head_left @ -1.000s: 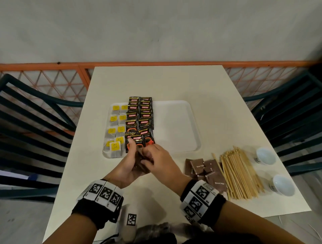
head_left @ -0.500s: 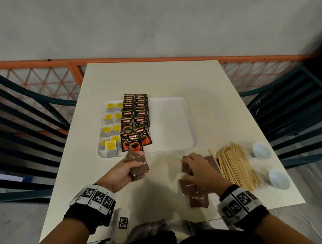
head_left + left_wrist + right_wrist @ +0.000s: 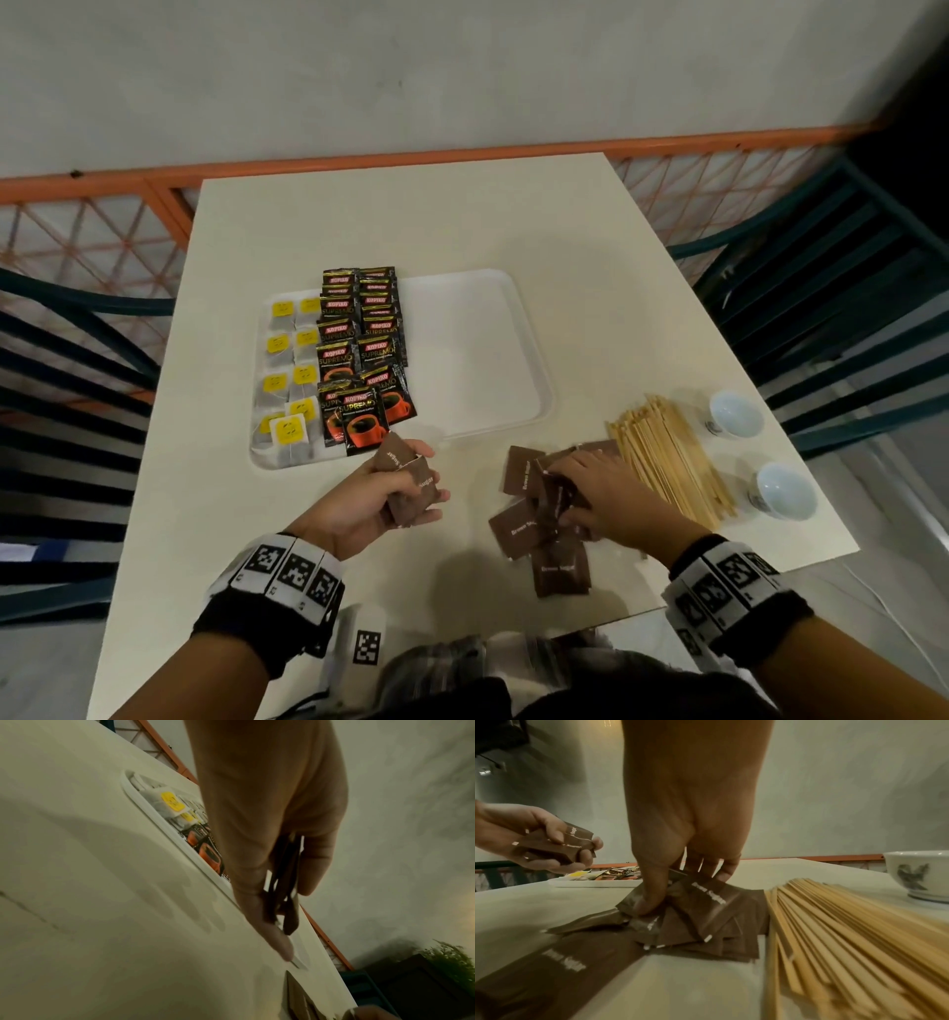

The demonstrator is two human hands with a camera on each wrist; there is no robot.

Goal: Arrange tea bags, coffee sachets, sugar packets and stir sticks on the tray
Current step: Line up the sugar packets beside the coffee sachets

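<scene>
We find the left hand (image 3: 367,496) above the table (image 3: 590,288), near the tray's (image 3: 529,360) front edge, fingers curled round a small stack of sugar packets (image 3: 408,480). The right hand (image 3: 606,493) rests on the loose packets (image 3: 518,529) on the table, thumb and fingers pinching one. Tea bags (image 3: 290,370) and coffee sachets (image 3: 359,349) fill the tray's left half. Stir sticks (image 3: 662,457) lie right of the packets, beside two cups (image 3: 734,413).
</scene>
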